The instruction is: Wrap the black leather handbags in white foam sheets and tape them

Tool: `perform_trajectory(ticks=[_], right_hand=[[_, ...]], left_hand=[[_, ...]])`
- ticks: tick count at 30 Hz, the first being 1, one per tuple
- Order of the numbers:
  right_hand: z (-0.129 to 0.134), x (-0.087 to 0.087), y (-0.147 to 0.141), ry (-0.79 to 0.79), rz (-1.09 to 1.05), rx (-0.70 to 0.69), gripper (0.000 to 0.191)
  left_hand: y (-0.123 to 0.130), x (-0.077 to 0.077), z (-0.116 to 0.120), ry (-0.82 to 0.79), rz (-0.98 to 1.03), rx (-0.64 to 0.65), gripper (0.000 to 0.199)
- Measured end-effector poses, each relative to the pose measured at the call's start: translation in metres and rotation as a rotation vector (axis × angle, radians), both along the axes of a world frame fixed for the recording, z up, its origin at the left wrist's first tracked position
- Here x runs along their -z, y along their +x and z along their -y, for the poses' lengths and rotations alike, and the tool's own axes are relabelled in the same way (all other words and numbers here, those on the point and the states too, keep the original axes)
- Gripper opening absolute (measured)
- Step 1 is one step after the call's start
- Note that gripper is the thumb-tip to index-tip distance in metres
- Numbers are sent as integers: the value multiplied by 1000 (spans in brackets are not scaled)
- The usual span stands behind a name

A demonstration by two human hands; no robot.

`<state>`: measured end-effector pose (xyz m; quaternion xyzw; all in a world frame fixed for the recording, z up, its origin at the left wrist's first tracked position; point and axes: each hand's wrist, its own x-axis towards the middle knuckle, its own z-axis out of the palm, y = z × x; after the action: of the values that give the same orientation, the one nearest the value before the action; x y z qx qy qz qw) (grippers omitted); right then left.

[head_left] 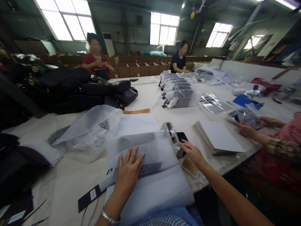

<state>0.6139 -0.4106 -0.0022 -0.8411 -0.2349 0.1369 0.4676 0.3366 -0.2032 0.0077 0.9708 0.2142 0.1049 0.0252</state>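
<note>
My left hand lies with spread fingers on a dark item wrapped in translucent white sheet. A black tag with a white label sticks out from the wrapping at the lower left. My right hand reaches to the grey tape dispenser, its fingers bent near the front end; whether they hold tape is too small to tell. Below that hand sits a small dish with something yellowish in it. White sheets lie under and in front of the wrapped item.
Black bags are heaped at the left, beside a crumpled translucent bag. Wrapped items stand in a row behind. White boards are stacked at the right, near another person's hands. Two people are across the table.
</note>
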Motion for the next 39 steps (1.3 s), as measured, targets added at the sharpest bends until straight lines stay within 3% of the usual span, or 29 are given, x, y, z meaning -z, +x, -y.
perform_trajectory(ticks=[2,6,11,17,21,24,28,32,35,39], right_hand=[[-5,0,-7,92,-135,32,41],[-9,-13,-26,248,-164,119,39],[12,-24,-58,392,-224,213,36],[28,-8,-67,346,-504,216,43],[32,9,-53,216,-360,149,45],[43,11,-40,104,-185,115,38],[65,-2,-25,-99,293,-79,27],[63,-34,-19,-136,513,-402,24],[32,-64,-24,-153,566,-626,22],[-35,-95,-43,-110,563,-908,25]], left_hand=[[0,-2,1,10,-9,-6,45],[-1,1,0,32,-8,12,46],[-2,6,-1,27,1,14,46],[-2,4,-2,-14,13,12,45],[-2,2,-3,-20,10,7,45],[-2,3,-4,-29,3,17,45],[-2,3,-4,-57,13,16,47],[-4,-5,-12,-186,54,13,50],[-7,-11,-24,-347,149,25,52],[-15,-15,-45,-461,259,-55,55]])
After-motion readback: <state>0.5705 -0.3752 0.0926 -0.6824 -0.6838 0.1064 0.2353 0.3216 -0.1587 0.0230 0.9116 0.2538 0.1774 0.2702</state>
